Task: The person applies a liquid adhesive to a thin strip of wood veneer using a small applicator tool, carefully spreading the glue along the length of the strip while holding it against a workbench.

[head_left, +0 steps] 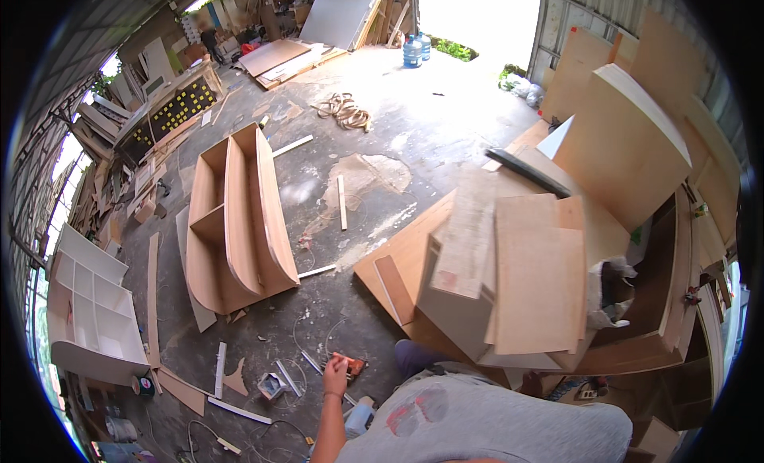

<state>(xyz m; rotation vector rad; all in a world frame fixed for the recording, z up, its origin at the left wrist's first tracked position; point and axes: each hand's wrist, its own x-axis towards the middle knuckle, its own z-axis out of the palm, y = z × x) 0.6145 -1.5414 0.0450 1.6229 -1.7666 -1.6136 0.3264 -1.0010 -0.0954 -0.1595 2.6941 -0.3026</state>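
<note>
My left hand (335, 377) reaches out low in the middle of the view, with its fingers closed. At the fingers is a small orange-red tool (356, 367) with a dark part; its exact kind is too small to make out. A light-blue container (360, 416) is partly hidden between my forearm and my grey shirt. Thin white strips (290, 378) and an open small box (271, 385) lie on the floor left of the hand. My right hand does not show.
A curved wooden shelf unit (235, 224) lies on the floor ahead. Wooden boards (539, 272) are stacked on a large panel to the right. A white shelf unit (95, 316) stands far left. Thin cables cross the floor; a coiled hose (344, 111) lies farther off. Someone in dark clothes (212, 42) stands far back.
</note>
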